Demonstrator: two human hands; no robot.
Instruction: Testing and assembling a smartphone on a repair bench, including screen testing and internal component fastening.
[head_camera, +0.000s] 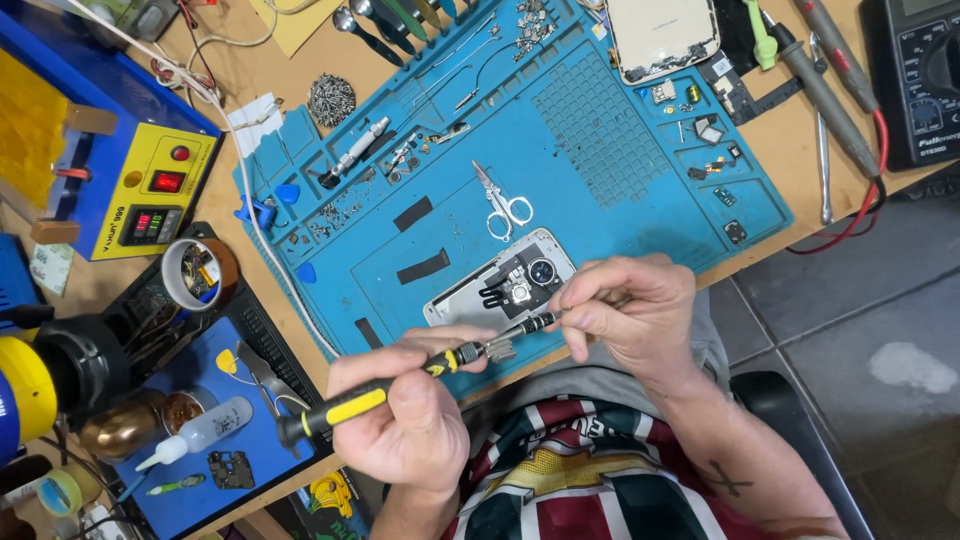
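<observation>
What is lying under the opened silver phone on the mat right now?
The opened silver phone lies on the blue silicone work mat. Its lower edge is covered by the right hand and the black-and-yellow screwdriver, so anything there is hidden.

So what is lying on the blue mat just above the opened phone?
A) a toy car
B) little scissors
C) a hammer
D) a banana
B: the little scissors lie on the blue mat just above the opened phone, while the left hand holds the screwdriver and the right hand pinches its tip.
</observation>
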